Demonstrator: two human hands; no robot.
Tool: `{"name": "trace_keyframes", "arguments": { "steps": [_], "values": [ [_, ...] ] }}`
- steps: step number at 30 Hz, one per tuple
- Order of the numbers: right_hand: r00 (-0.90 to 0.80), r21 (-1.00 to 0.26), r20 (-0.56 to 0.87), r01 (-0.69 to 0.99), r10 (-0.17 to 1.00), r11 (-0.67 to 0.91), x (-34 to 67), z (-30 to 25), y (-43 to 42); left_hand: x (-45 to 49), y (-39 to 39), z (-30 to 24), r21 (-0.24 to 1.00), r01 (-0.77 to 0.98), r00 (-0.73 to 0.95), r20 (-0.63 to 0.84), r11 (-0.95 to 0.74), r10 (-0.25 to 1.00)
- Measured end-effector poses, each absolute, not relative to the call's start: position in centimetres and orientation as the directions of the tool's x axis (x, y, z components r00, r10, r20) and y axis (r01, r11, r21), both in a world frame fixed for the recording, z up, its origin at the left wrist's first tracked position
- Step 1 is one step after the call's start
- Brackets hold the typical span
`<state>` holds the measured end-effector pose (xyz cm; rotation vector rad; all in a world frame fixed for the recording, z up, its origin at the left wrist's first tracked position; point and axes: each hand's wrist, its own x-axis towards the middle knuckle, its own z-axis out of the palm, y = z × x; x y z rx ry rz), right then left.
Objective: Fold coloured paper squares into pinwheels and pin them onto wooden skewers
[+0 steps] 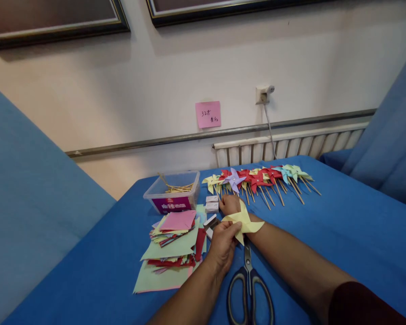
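Observation:
My left hand [222,241] pinches a pale yellow paper pinwheel [244,221] between thumb and fingers, its blades spread over my right wrist. My right hand [229,204] reaches past it, low over the table, with fingers curled beside two small white boxes [212,204]. Its fingertips are partly hidden, and anything in them is too small to tell. Left of my left hand lies an opened small box [210,225]. Below the pinwheel rest scissors [248,275] with dark blue handles, their blade tips near my left hand.
Many-coloured finished pinwheels [257,180] on sticks lie in a row at the back. A clear plastic tub [172,192] holds thin sticks. Stacked coloured paper [171,248] is at left. Blue cloth [325,239] covers the table; a radiator [291,144] stands behind.

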<state>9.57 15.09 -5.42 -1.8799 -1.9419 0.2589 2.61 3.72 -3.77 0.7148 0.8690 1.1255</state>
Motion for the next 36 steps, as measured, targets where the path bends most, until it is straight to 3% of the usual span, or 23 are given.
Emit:
{"name": "trace_keyframes", "arguments": {
  "steps": [11,26,36],
  "values": [
    [-0.023,-0.456,0.186,0.884,0.982,0.107,10.06,-5.22,15.63,2.56,3.55,-3.39,0.847,-0.448,0.209,-0.213,0.287,0.955],
    [0.091,-0.535,0.154,0.845,0.984,0.005,10.32,-4.86,15.6,2.58,3.66,-3.69,0.865,-0.408,0.212,-0.221,0.292,0.952],
    [0.135,-0.512,0.105,0.857,0.985,-0.063,10.44,-4.79,15.05,2.51,3.52,-3.47,0.872,-0.396,0.24,-0.205,0.288,0.949]
  ]
}}
